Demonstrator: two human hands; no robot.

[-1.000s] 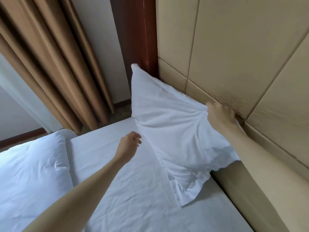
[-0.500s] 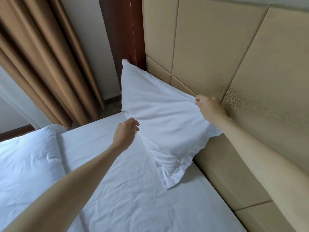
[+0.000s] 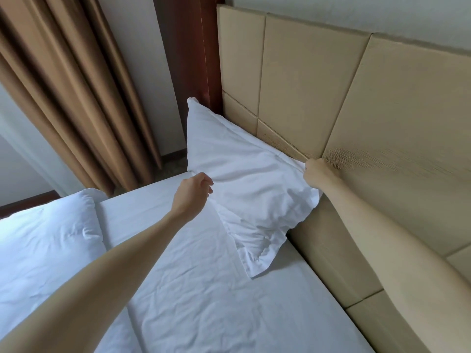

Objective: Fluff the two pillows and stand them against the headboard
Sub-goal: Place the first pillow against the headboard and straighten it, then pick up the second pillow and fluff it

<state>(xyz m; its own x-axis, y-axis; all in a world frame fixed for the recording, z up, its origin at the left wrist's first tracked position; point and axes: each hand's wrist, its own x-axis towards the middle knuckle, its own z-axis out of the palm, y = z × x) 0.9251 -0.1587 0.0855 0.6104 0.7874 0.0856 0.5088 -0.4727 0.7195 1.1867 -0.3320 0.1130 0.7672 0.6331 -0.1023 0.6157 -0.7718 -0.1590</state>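
Note:
A white pillow (image 3: 244,179) leans tilted against the beige padded headboard (image 3: 305,93), its lower corner resting on the sheet. My right hand (image 3: 314,174) pinches the pillow's upper right edge where it meets the headboard. My left hand (image 3: 193,192) hovers at the pillow's lower left edge, fingers curled, and whether it grips the fabric is unclear. A second white pillow or folded duvet (image 3: 48,240) lies flat at the left of the bed.
The white fitted sheet (image 3: 204,289) is wrinkled across the mattress. Brown curtains (image 3: 76,85) hang at the far left beside a dark wooden post (image 3: 193,59). The headboard's lower cushion (image 3: 369,289) runs along the right.
The pillow has settled lower and further back against the headboard. My right hand has shifted along its top edge, and my left hand has moved closer to the pillow's lower left edge.

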